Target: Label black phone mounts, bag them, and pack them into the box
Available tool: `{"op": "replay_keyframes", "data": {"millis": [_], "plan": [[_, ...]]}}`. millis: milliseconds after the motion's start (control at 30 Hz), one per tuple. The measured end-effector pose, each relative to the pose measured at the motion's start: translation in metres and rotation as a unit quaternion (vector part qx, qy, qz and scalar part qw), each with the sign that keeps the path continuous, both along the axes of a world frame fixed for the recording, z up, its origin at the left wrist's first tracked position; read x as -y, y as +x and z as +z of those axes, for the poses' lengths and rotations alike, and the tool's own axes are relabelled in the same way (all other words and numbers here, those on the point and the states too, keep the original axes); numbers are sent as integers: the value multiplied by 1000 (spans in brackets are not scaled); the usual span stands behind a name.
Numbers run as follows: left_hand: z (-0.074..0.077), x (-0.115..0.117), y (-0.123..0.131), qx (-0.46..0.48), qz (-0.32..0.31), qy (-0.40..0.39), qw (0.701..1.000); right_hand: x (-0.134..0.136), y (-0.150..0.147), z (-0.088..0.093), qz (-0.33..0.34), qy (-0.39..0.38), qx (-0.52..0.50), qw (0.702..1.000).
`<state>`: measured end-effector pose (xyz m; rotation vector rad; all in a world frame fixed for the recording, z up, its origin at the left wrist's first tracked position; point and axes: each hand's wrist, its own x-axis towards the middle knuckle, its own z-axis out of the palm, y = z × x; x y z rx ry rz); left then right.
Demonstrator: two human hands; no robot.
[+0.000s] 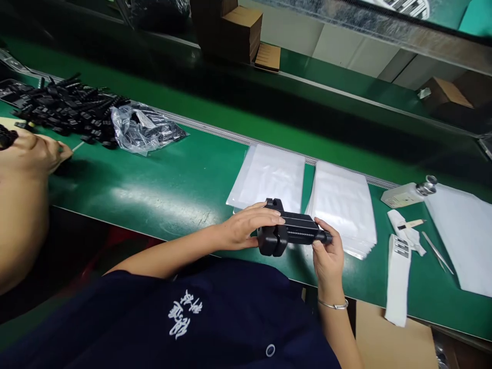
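Gripping the black device (302, 223) from both ends, the person held it over the near side of the bench (184, 179), just in front of two piles of white sheets. The left hand (248, 225) curled over the wide, blocky end, fingers laid across its top; the right hand (329, 251) pinched the narrow, knob-like end between thumb and fingers. Handling it well probably meant firm support at the heavier-looking end, lighter fingertip pressure at the knob, and any twist kept in line with the body. Fingers were likely best kept out of the slot between the rounded blocks.

The casing looked like matte hard plastic, flat-sided along the middle with a row of fine ridges on the near face. Behind it, the left sheet pile (274, 171) and the right sheet pile (342, 200) looked thin, smooth and slightly rumpled. The bench top was glossy green, throwing back the light. Off to the left, a crinkled clear bag (144, 130) touched a tangled heap of black parts (73, 110).
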<state>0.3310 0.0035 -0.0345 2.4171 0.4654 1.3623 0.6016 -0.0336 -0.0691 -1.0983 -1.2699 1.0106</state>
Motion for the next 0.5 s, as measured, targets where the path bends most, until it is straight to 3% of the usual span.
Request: {"op": "replay_keyframes", "data": {"millis": [367, 433, 500], "plan": [[-4, 4, -8, 20, 3, -15, 1000, 1, -2, 17, -9, 92, 100, 991], [-3, 5, -10, 39, -5, -57, 998, 2, -1, 24, 0, 91, 133, 987], [-1, 8, -11, 68, 6, -174, 982, 4, -1, 33, 15, 117, 194, 974]]}}
